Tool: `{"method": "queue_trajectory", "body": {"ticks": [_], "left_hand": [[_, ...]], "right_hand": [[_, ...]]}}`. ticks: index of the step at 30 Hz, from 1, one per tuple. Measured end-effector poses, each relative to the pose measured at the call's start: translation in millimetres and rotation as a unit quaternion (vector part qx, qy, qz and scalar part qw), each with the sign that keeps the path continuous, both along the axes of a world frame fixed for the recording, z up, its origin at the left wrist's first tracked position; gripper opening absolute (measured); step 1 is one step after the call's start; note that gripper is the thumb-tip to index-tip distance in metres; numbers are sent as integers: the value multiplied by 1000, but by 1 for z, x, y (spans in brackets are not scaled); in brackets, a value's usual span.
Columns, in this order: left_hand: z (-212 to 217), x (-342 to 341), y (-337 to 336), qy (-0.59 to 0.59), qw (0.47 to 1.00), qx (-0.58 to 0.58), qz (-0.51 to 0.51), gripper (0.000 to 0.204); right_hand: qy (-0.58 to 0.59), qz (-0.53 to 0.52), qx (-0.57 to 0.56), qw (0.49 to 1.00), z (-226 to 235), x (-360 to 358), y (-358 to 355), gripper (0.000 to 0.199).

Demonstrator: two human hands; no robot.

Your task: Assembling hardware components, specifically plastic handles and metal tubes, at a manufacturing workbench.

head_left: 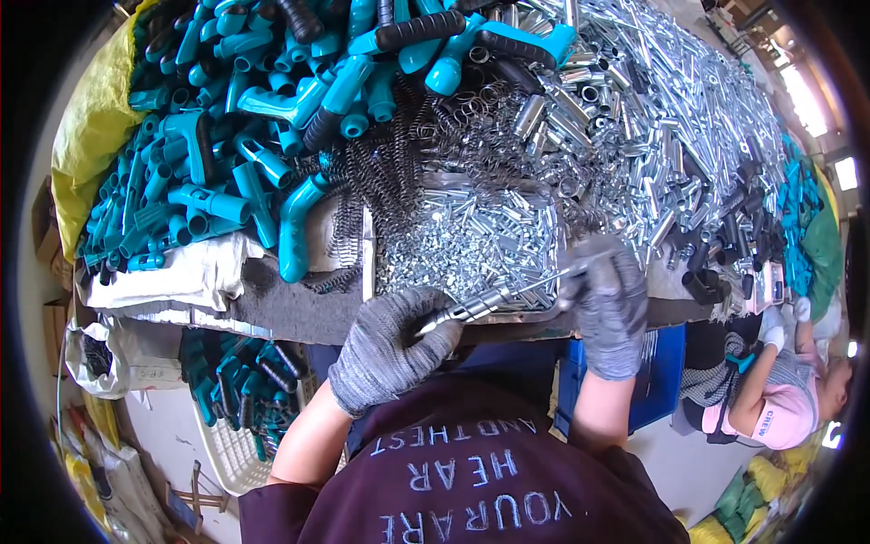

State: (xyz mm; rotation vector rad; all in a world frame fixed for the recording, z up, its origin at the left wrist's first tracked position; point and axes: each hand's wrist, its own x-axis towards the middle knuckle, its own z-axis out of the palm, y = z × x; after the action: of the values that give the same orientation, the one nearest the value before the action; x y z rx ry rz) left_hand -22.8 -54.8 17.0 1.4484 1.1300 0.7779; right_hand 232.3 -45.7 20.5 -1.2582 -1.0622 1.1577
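Note:
My left hand [390, 344], in a grey knit glove, is closed around a shiny metal tube [480, 304] with a coil spring at the end near my fingers. From the tube's other end a thin metal rod [553, 276] slants up to the right. My right hand [607, 308], also gloved and blurred by motion, pinches the rod near its far end. Both hands are over the table's near edge. Just beyond them lies a shallow tray [367, 245] full of small metal pins and fittings.
Teal plastic handles with black grips [299, 218] heap at the left, dark coil springs [390, 154] in the middle, metal tubes and rods [671, 109] at the right. Below the table stand a white basket [227, 453] of teal parts and a blue crate [666, 381]. A co-worker [770, 390] is at the right.

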Motion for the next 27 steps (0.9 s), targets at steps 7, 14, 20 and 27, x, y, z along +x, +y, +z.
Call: {"method": "queue_trajectory", "body": {"ticks": [7,14,20,27], "left_hand": [[9,-1,4,-112,965,-239,-10,24],[4,4,4,-95,975,-201,-24,29],[7,2,11,-144,952,-268,-46,35],[13,10,13,-130,960,-245,-32,31]], "right_hand": [[76,47,-29,996,-1,-16,4,37],[28,77,-40,996,-2,-23,3,39],[-88,85,81,989,-15,-25,7,37],[-116,105,103,982,-19,-26,11,34]]}}
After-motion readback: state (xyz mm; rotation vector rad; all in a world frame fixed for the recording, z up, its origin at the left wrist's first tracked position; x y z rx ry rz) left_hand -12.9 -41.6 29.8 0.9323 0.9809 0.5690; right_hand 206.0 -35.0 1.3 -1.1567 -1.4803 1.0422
